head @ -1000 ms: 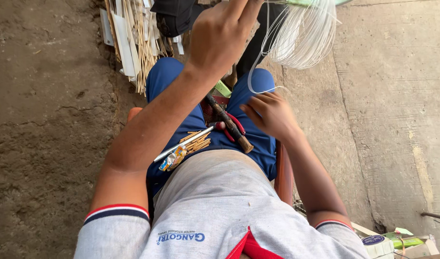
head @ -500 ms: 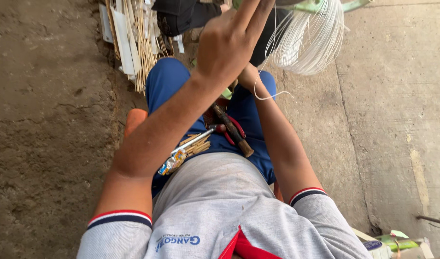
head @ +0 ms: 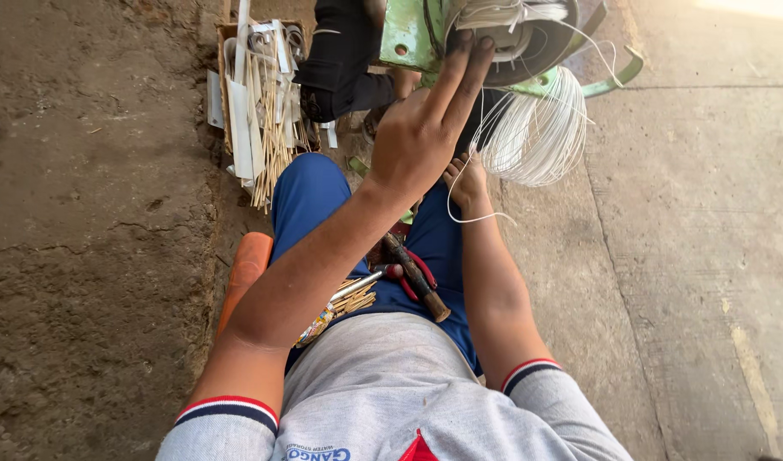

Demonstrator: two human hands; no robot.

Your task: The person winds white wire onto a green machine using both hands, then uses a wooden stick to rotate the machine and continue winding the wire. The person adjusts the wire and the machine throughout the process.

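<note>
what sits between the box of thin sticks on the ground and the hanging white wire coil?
Head view: a black object, the green metal machine frame and the raised left hand lie between the box of thin sticks and the white wire coil.

Green metal motor housing (head: pixel 413 34) cut off by the top edge, right hand (head: pixel 466 177) half hidden below it behind the left hand (head: pixel 421 137) — right fingers unseen, grip unclear.

Two hands, one white wire coil (head: pixel 535 137), one hammer (head: pixel 417 277).
</note>
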